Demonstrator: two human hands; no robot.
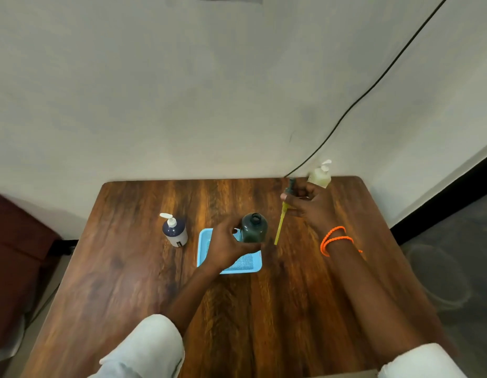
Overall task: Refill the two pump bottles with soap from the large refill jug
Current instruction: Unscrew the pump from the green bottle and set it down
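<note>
Fingers of the left hand (227,245) wrap the green bottle (254,227) (uncapped).

Table's (128,268) near half seemingly unobstructed.

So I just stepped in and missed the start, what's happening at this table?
A person is opening a pump bottle for refilling. The left hand grips the dark green bottle, which stands open-necked at the blue tray. The right hand holds its pump lifted out, the yellow-coated tube hanging beside the bottle. A dark blue pump bottle stands to the left with its pump on, and a pale bottle sits at the table's far edge.
</note>
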